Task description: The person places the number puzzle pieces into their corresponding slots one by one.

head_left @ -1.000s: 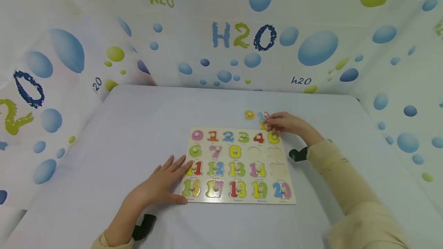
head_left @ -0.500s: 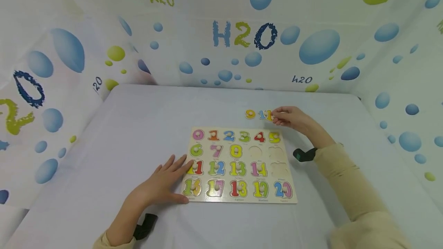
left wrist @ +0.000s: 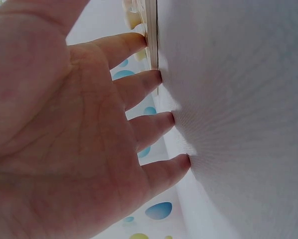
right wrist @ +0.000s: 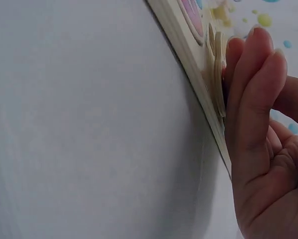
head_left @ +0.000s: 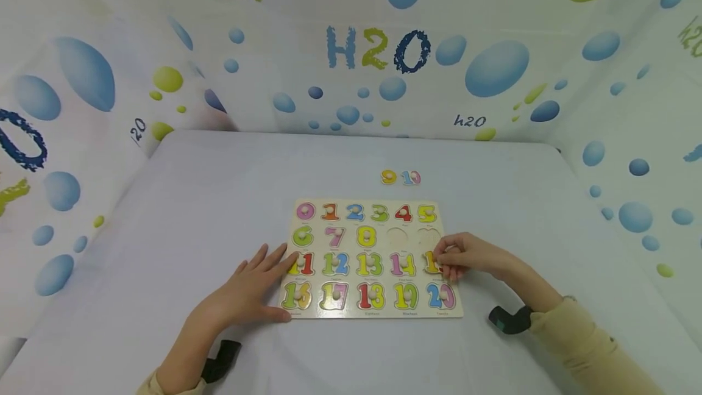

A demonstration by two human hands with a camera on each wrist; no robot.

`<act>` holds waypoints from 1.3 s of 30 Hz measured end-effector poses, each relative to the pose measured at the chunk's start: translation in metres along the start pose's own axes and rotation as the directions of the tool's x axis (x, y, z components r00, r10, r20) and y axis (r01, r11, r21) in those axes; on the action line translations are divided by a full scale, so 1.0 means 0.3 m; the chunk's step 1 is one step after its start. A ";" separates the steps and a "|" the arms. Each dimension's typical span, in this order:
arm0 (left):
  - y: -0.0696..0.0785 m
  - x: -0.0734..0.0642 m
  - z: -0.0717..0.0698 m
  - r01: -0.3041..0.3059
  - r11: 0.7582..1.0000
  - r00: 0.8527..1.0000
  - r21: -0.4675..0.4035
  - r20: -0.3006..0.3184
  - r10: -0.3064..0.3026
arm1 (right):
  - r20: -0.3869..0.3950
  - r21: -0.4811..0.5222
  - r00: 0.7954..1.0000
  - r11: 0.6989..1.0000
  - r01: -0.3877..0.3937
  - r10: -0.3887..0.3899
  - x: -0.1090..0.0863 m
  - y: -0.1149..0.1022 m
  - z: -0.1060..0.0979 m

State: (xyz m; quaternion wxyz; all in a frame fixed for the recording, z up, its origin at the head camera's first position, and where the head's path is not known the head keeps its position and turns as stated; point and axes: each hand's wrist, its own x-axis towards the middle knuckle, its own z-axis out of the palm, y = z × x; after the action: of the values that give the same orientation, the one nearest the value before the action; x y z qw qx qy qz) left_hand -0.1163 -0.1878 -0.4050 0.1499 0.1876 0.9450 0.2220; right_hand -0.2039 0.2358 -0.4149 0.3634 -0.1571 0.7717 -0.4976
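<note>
A wooden number peg puzzle board lies on the white-covered table, most of its recesses filled with coloured numbers. My left hand is spread at the board's left side, index fingertip by the 11 and thumb at the lower left corner. In the left wrist view its fingertips touch the board's edge and the cloth. My right hand pinches a yellow number puzzle piece over the right-hand recess of the third row. The right wrist view shows this piece tilted on edge close over the board, fingers partly hiding it.
Beyond the board's far edge lie two loose pieces, an orange 9 and a blue and pink 10. Two bare recesses show in the second row, one being the round-edged recess. A bubble-printed curtain stands behind the table.
My right hand has picked up the yellow number piece from beside the 10 and carried it toward me to the board's right side. The left hand stays at the board's left edge.
</note>
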 end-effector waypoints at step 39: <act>-0.001 -0.003 0.019 0.017 1.000 1.000 -0.010 -0.008 -0.017 | -0.266 -0.079 0.953 0.982 -0.170 0.144 0.554 -0.275 -0.186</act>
State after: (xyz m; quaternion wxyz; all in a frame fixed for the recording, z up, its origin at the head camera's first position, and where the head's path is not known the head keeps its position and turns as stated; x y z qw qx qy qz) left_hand -0.1135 -0.1864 -0.4099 0.1489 0.1779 0.9461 0.2260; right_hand -0.3679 0.1343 -0.3960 0.2893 -0.0470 0.8469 -0.4437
